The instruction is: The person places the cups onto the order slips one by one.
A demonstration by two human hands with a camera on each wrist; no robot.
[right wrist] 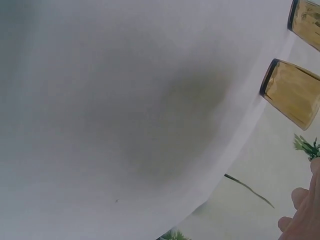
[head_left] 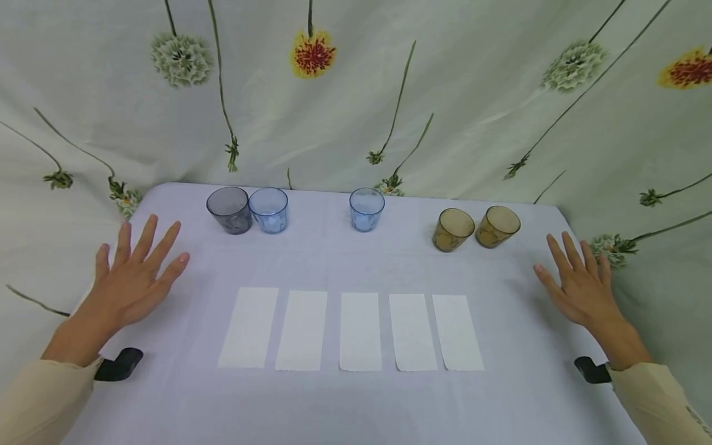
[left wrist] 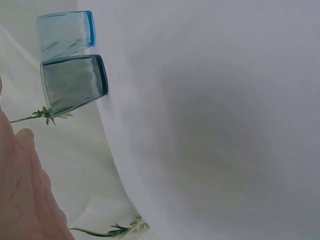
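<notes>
Both hands hold nothing. My left hand (head_left: 133, 275) hovers over the table's left side, fingers straight and spread. Nearest to it stands a grey glass (head_left: 230, 211), touching or almost touching a blue glass (head_left: 269, 211). Another blue glass (head_left: 366, 210) stands alone near the back middle. Over the right edge, my right hand (head_left: 584, 284) is spread with straight fingers. Two amber glasses, one (head_left: 453, 230) left of the other (head_left: 497, 227), are closest to it. In the left wrist view the grey glass (left wrist: 75, 84) shows; in the right wrist view, an amber glass (right wrist: 292, 92).
Several white paper strips lie in a row across the middle of the white table (head_left: 345, 408), the leftmost (head_left: 249, 327) and the rightmost (head_left: 458, 332) among them. A flower-printed cloth (head_left: 345, 111) hangs behind the table's back edge.
</notes>
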